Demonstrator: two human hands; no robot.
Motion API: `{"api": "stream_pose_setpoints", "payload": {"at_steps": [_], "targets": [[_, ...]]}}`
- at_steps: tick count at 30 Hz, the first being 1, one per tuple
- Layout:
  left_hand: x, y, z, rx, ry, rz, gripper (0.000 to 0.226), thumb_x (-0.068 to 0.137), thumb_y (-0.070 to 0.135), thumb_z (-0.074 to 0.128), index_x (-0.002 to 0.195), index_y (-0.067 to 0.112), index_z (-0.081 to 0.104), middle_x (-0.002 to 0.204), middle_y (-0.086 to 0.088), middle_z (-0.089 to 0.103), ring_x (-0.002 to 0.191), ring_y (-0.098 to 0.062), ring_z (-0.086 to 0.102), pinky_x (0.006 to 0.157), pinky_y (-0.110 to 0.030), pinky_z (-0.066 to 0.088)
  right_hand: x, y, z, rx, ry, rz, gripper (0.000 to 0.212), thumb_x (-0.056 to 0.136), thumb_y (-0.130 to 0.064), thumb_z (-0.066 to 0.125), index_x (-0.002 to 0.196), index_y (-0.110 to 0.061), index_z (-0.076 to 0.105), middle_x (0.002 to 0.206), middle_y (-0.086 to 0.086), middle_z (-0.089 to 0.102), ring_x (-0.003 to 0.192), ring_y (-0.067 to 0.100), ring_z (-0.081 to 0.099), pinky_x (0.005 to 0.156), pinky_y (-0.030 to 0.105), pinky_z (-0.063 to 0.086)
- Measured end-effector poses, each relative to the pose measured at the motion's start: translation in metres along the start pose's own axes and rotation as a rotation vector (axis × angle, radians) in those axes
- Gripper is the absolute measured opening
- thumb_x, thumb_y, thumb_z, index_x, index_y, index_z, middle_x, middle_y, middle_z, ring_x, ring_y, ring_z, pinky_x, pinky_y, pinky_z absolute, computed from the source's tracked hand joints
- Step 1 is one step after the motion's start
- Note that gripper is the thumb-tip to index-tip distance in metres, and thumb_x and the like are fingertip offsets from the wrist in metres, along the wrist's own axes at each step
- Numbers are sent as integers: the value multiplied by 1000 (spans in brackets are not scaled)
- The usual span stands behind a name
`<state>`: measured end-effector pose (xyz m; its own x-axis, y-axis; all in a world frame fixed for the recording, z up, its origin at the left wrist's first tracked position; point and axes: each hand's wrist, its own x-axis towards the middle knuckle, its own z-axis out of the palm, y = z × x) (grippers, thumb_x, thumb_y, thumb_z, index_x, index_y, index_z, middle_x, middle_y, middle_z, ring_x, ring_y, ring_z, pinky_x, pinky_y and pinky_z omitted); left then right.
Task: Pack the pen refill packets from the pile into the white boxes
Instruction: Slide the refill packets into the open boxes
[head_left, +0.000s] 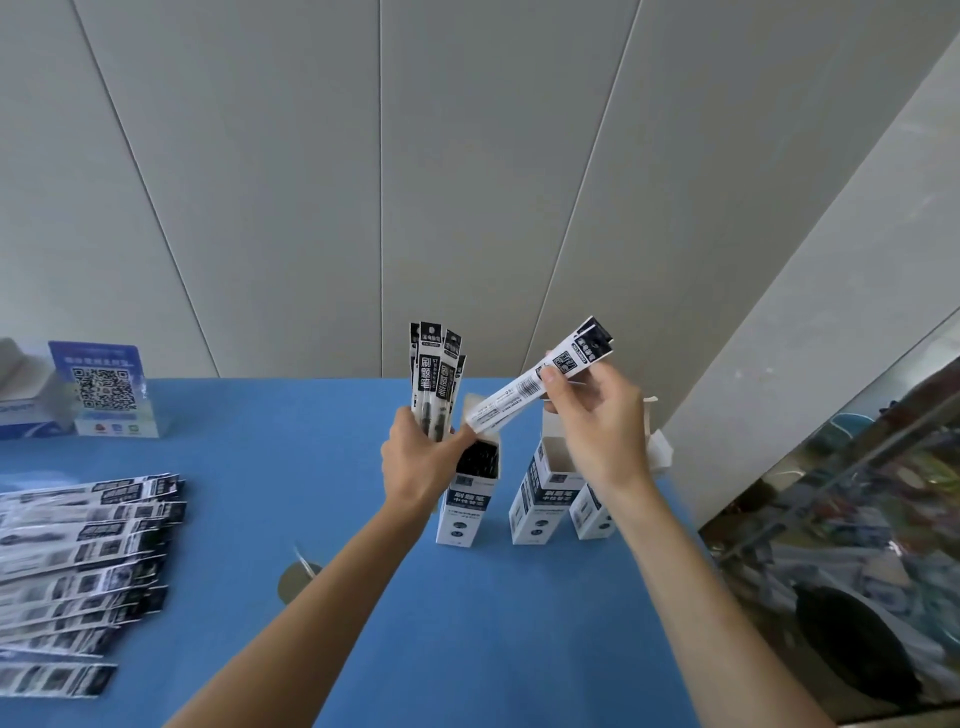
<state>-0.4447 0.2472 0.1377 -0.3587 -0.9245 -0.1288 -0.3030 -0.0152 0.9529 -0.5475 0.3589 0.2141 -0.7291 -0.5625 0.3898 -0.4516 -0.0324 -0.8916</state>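
Note:
My left hand (415, 457) grips an upright bunch of several black-and-white refill packets (434, 374) above the blue table. My right hand (592, 415) pinches one more packet (524, 395) near its dark upper end; the packet slants down to the left, and its lower tip sits over the open top of the left white box (465, 499), which shows dark packets inside. Two more white boxes stand to the right: the middle box (540, 493) is open and looks empty, the right box (592, 512) is partly hidden by my right wrist.
The pile of refill packets (78, 561) lies at the table's left edge. A blue QR-code stand (104, 389) and a white-blue carton (26, 405) stand at the back left. A round metal disc (296, 579) lies on the blue table (519, 623). A glass case (857, 519) borders the right.

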Motion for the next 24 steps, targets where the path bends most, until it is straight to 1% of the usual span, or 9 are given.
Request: {"api": "stream_pose_setpoints", "payload": {"at_steps": [2,5,8,13,15,18,20,21,24], "targets": [[0,-2,0,-29,-11,-23,38,74,34,77,88,11,50,85,-6,61,68,-20,56,62,-41,56,0,3,1,-13,-3,12,16,90,-16,63,81,-29,64,78,-10,70,78,15,69,76,50,56],[1,-5,0,-145,-56,-91,39,78,30,76,93,4,50,83,-10,58,57,-18,49,45,-29,47,0,9,2,-28,-6,21,14,91,-17,62,81,-25,63,77,-8,70,76,17,69,75,52,56],[1,-6,-1,-233,-82,-142,32,82,30,74,89,11,49,80,-9,57,52,-17,47,35,-20,36,-1,12,-1,-76,-9,14,13,91,-18,61,80,-23,63,77,-6,69,75,20,68,75,51,55],[-3,-8,1,-304,-123,-151,36,86,32,72,98,5,53,80,-11,60,50,-16,47,36,-20,37,1,9,-6,-143,-64,-10,11,92,-18,60,90,-11,68,79,-10,68,75,13,67,77,47,55],[-3,-8,1,-325,-130,-144,37,87,31,71,101,1,53,80,-11,60,48,-15,46,39,-22,40,3,6,-6,-177,-108,-30,13,92,-19,60,91,-9,68,79,-12,68,74,9,66,77,40,56],[-3,-9,1,-345,-131,-131,32,88,31,70,95,5,51,77,-11,59,46,-14,45,41,-23,42,5,0,-4,-233,-168,-75,14,93,-20,59,84,-11,65,74,-2,66,67,16,60,65,26,48],[-3,-10,0,-351,-133,-129,31,88,30,70,93,7,51,77,-10,58,47,-14,46,42,-23,42,7,-4,0,-251,-191,-126,15,93,-17,58,84,-7,65,73,2,65,66,16,58,60,21,45],[-3,-10,0,-355,-134,-128,30,88,30,70,93,7,50,76,-9,58,47,-14,46,41,-23,42,7,-4,2,-261,-202,-155,16,93,-15,58,85,-3,65,74,5,66,67,17,58,61,21,46],[-3,-9,-2,-373,-132,-137,28,88,29,70,92,9,51,75,-7,60,49,-15,48,42,-23,44,11,-6,12,-304,-230,-247,16,93,-11,57,84,2,62,74,16,66,67,29,59,63,34,46]]}}
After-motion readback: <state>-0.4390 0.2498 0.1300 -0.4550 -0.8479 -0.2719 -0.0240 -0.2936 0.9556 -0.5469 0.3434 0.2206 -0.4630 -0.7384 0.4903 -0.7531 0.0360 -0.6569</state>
